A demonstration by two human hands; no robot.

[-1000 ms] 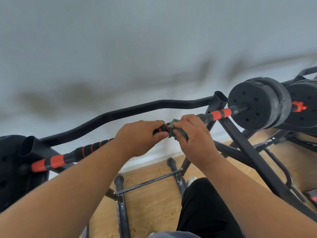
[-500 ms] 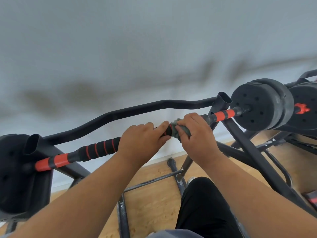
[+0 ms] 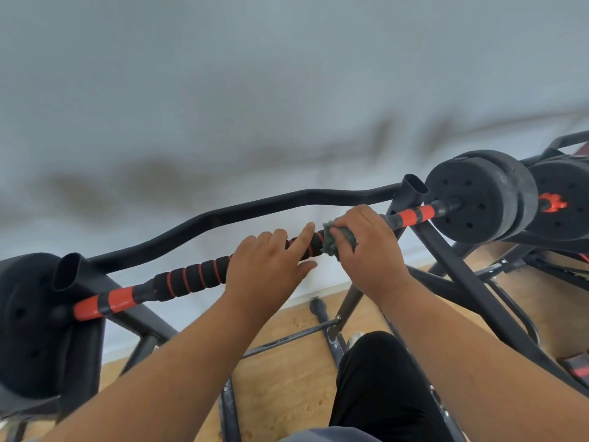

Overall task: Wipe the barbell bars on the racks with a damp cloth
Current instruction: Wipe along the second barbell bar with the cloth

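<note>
Pale wall (image 3: 223,90) fills the upper view, with a wooden floor (image 3: 287,378) below and a dark rack (image 3: 471,288) standing between them. Across the rack lies the bar (image 3: 191,275), its ends banded orange and black, its middle sleeved in black foam ribbed with red rings. One black plate (image 3: 478,196) sits on its right end, another plate (image 3: 28,320) on the left. Behind it runs a second, curved black bar (image 3: 242,212).

Right hand (image 3: 366,247) has its fingers curled round the bar with the grey cloth (image 3: 338,236) wrapped between palm and bar, just right of centre. Left hand (image 3: 271,266) lies on the foam beside it, fingers mostly straight and laid along the bar, the index finger reaching toward the cloth; it seems to steady rather than clasp.

As for handling, I judge the bar stiff and heavy with its plates, so it should stay put in the cradles under rubbing, though it may roll on its axis; the steadying hand helps there. Foam looks soft and grippy, likely to drag at a damp cloth, and the ribs will hold dirt, so a twisting wrap suits better than a straight slide. Cloth is limp and light; it is best held bunched round the bar. Banded ends look smoother and should wipe more easily.
</note>
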